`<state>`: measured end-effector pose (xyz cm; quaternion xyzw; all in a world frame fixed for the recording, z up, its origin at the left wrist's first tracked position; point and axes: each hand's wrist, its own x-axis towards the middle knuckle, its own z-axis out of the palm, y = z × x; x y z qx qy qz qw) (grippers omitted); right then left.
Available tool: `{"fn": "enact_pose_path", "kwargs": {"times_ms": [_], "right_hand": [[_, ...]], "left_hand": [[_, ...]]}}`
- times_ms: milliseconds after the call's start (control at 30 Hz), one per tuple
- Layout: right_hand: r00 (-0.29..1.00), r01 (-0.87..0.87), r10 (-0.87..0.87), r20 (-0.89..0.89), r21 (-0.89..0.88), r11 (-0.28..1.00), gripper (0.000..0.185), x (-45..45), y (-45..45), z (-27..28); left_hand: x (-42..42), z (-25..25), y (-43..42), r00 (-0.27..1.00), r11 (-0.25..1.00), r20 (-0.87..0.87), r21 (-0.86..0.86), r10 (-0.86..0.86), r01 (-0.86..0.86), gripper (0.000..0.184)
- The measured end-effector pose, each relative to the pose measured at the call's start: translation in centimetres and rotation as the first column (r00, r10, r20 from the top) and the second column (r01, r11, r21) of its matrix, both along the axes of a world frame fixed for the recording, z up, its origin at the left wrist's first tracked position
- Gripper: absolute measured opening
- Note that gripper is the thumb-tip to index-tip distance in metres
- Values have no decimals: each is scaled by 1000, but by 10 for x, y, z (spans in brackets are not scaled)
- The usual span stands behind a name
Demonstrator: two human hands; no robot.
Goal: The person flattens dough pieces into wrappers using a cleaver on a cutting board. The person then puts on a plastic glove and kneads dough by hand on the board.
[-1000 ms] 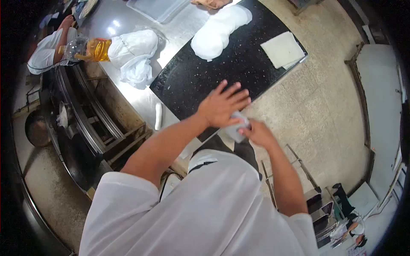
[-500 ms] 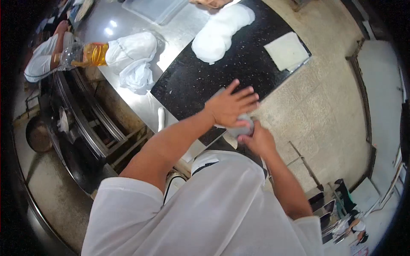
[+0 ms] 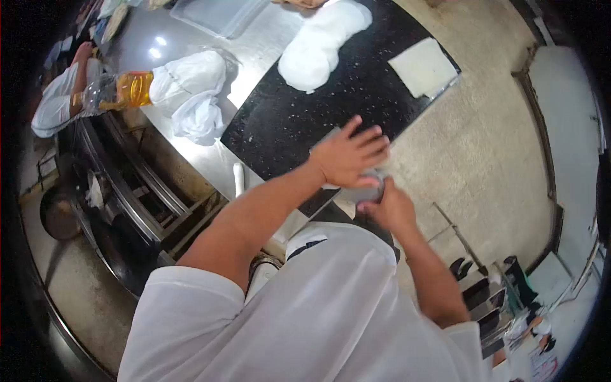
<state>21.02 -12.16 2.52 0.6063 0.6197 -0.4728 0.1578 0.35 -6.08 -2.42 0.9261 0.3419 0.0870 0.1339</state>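
Note:
My left hand [image 3: 350, 156] lies flat with its fingers spread, over a grey, blade-like flat tool [image 3: 364, 191] near the front edge of the black speckled board [image 3: 273, 137]. Much of the tool is hidden under my palm, so its exact kind does not show. At the tool's right side, the fingers of my right hand [image 3: 389, 207] are closed on it. Farther up the board lies a row of overlapping thin white rounds [image 3: 318, 48]. To the left of my left forearm is a white dough roll [image 3: 238, 178] on the steel counter.
A folded pale cloth [image 3: 425, 67] sits at the board's right corner. On the steel counter [image 3: 168, 25] are a white cloth bundle [image 3: 191, 79], a bottle of yellow oil [image 3: 133, 88] and a clear plastic tray [image 3: 219, 16]. Another person's arm [image 3: 81, 67] shows at far left.
The whole view has shifted slightly, with the counter's things moving a little left. My hands have moved slightly rightward in view, still together at the grey tool.

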Motion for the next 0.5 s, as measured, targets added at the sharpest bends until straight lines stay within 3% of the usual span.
{"fn": "enact_pose_path", "kwargs": {"times_ms": [33,133,233,333,367,433,500], "right_hand": [[995,-92,88,49,99,991,76,-3,21,-2],[990,-138,138,13,206,969,75,-13,60,-7],[998,-61,62,7,245,968,76,-22,40,-2],[975,12,0,-220,55,998,82,7,-31,-23],[975,8,3,-224,48,999,82,8,-37,-21],[991,94,-90,-102,34,995,85,3,-36,-14],[999,44,-43,-14,87,995,83,2,-8,-16]], "left_hand": [[-2,-3,10,1000,1000,3,13,-14,14,67],[-18,-3,45,992,990,39,68,120,-122,68],[-19,-7,42,988,988,76,68,136,-141,69],[-9,-13,-21,998,999,65,-43,21,-18,68],[-1,1,-32,998,986,23,-159,-52,55,67],[10,-4,-20,992,989,63,-98,-108,114,66],[6,-6,7,997,996,47,-53,-68,70,66]]}}
